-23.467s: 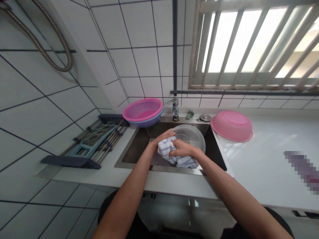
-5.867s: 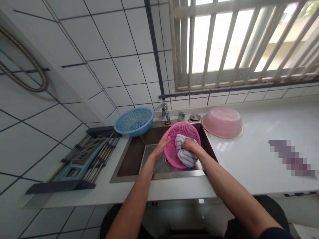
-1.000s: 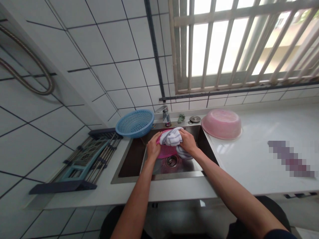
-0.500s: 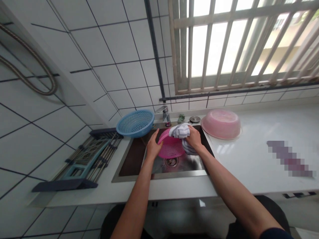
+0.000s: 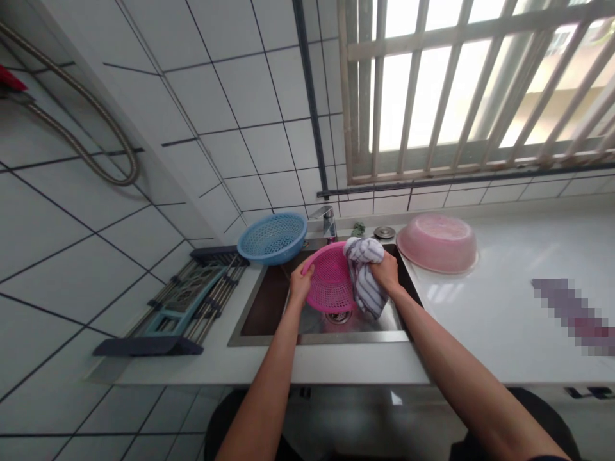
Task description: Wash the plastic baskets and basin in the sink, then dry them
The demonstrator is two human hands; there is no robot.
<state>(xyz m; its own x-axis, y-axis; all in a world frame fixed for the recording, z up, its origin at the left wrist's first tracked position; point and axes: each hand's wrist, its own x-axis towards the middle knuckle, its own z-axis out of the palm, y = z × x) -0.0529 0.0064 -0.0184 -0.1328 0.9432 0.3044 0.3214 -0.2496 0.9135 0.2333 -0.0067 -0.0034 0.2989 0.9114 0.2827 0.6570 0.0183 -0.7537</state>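
A bright pink plastic colander (image 5: 330, 282) is held tilted over the sink (image 5: 269, 307), its open side facing left and up. My left hand (image 5: 301, 283) grips its left rim, thumb on the inside and fingers outside. Bunched in my right hand (image 5: 385, 272) is a white and grey striped towel (image 5: 368, 275), closed around its upper part. The towel lies over the colander's right rim and drapes down along that side. Below the colander, part of the drain (image 5: 339, 317) shows.
A blue colander (image 5: 273, 238) rests at the sink's back left corner beside the faucet (image 5: 328, 222). To the right, a pink basin (image 5: 437, 243) sits upside down on the counter. A folded rack (image 5: 189, 294) lies on the left, and a drain plug (image 5: 384, 232) sits behind the sink.
My left hand has closed on the colander's rim, where its fingers were more spread before. The colander has turned, and the towel now hangs lower down its right side. The view has shifted slightly left.
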